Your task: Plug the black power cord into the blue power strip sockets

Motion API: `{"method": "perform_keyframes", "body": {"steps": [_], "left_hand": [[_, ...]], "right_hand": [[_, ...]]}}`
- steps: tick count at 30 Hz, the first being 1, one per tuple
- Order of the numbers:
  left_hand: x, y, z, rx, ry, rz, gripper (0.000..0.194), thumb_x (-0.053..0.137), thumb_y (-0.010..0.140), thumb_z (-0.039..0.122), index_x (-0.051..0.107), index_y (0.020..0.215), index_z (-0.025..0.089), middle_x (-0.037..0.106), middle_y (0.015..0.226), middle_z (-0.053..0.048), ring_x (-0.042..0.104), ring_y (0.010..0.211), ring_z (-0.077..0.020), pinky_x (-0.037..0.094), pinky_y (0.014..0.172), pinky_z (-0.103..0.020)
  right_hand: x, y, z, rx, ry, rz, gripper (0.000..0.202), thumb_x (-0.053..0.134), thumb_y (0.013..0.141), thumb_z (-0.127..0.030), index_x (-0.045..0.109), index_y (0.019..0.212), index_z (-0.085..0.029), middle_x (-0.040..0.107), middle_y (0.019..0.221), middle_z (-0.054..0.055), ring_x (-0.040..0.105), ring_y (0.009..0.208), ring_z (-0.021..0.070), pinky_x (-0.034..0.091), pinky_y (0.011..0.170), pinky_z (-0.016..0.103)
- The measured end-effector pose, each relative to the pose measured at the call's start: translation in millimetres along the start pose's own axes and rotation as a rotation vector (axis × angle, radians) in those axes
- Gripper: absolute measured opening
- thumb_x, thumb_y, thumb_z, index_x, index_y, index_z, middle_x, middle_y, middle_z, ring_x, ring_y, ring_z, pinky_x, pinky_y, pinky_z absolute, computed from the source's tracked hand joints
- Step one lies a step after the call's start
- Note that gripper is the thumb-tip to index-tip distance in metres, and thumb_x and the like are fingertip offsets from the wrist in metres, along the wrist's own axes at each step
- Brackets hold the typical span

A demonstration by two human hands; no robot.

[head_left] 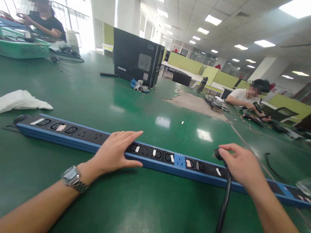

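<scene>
The power strip [164,169] is laid on the surface [139,210], long axis left to right. The black plug [218,154] is pinched in the fingers of the right hand [239,163], near the strip's right half; the left hand [113,151], thumb spread from fingers, is positioned nearer its middle.

Glossy tabletop [157,209], plastic sockets [145,151], metal watch [75,179]

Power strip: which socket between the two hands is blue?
The blue socket, roughly midway between left hand and right hand; the other sockets there have black faces.
</scene>
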State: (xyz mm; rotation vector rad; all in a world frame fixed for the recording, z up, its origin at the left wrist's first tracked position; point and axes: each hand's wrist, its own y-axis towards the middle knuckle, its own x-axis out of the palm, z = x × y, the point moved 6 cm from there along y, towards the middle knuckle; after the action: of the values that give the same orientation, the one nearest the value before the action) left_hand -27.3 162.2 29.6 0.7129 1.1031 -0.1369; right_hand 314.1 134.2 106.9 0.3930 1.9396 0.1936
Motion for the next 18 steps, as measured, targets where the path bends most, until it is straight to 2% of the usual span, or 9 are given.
{"method": "perform_keyframes", "body": {"steps": [2,4,5,7,9,10,12,15,18], "left_hand": [[4.1,2,34,0.069,-0.08,0.075,0.101,0.065,0.071,0.07,0.025,0.151,0.023,0.046,0.146,-0.015,0.045,0.132,-0.0314,0.038,0.108,-0.045],[6.5,4,65,0.15,-0.151,0.121,0.089,0.06,0.079,0.063,0.026,0.15,0.023,0.046,0.146,-0.015,0.047,0.131,-0.0297,0.042,0.106,-0.043],[5.2,5,72,0.142,-0.183,0.144,0.076,0.055,0.085,0.057,0.029,0.148,0.024,0.049,0.143,-0.013,0.052,0.126,-0.0275,0.045,0.103,-0.04],[-5.2,3,64,0.006,-0.213,0.235,0.055,0.047,0.092,0.047,0.039,0.143,0.026,0.06,0.131,-0.009,0.061,0.113,-0.0237,0.049,0.097,-0.038],[-21.0,-2,36,-0.181,-0.214,0.348,0.046,0.046,0.093,0.044,0.047,0.135,0.026,0.065,0.123,-0.006,0.064,0.106,-0.0225,0.051,0.096,-0.038],[-27.4,-5,22,-0.236,-0.209,0.38,0.043,0.047,0.092,0.044,0.05,0.131,0.025,0.065,0.122,-0.005,0.064,0.106,-0.0226,0.05,0.097,-0.038],[-32.2,-7,2,-0.232,-0.19,0.359,0.039,0.051,0.091,0.042,0.055,0.123,0.022,0.065,0.121,-0.006,0.062,0.109,-0.0228,0.048,0.1,-0.037],[-20.2,-3,-4,-0.112,-0.186,0.215,0.039,0.051,0.092,0.037,0.054,0.126,0.019,0.062,0.124,-0.009,0.059,0.115,-0.0225,0.045,0.104,-0.036],[-3.8,-1,8,-0.003,-0.221,0.118,0.036,0.043,0.096,0.031,0.051,0.129,0.019,0.058,0.129,-0.01,0.055,0.12,-0.0211,0.043,0.106,-0.035]], "right_hand": [[-4,-11,-45,-0.094,0.149,-0.024,0.038,0.052,0.082,-0.046,0.075,0.096,-0.02,0.072,0.076,0.006,0.064,0.066,0.0199,0.047,0.062,0.03],[7,-29,-94,-0.284,0.339,-0.227,0.039,0.059,0.079,-0.047,0.073,0.105,-0.022,0.074,0.091,0.006,0.066,0.075,0.0201,0.05,0.067,0.03],[15,-39,-113,-0.364,0.482,-0.346,0.046,0.061,0.079,-0.048,0.069,0.116,-0.023,0.074,0.096,0.005,0.067,0.079,0.0203,0.052,0.07,0.031],[22,-47,-117,-0.362,0.754,-0.301,0.05,0.051,0.087,-0.052,0.063,0.125,-0.023,0.073,0.099,0.006,0.068,0.085,0.0208,0.054,0.076,0.035],[29,-45,-81,-0.245,0.816,-0.067,0.048,0.039,0.093,-0.052,0.066,0.12,-0.021,0.073,0.104,0.009,0.068,0.095,0.0222,0.053,0.085,0.04],[33,-43,-53,-0.19,0.727,0.059,0.045,0.042,0.093,-0.05,0.069,0.113,-0.02,0.072,0.108,0.01,0.066,0.101,0.0232,0.051,0.091,0.041],[43,-40,4,-0.177,0.346,0.191,0.041,0.054,0.085,-0.051,0.072,0.106,-0.019,0.068,0.118,0.012,0.059,0.116,0.0269,0.041,0.105,0.045],[50,-34,97,-0.117,-0.057,0.31,0.051,0.046,0.088,-0.052,0.07,0.11,-0.013,0.064,0.123,0.017,0.053,0.123,0.03,0.037,0.108,0.047],[41,-37,177,0.027,-0.282,0.411,0.056,0.039,0.09,-0.054,0.07,0.112,-0.013,0.063,0.125,0.019,0.051,0.125,0.0341,0.038,0.105,0.052]]}}
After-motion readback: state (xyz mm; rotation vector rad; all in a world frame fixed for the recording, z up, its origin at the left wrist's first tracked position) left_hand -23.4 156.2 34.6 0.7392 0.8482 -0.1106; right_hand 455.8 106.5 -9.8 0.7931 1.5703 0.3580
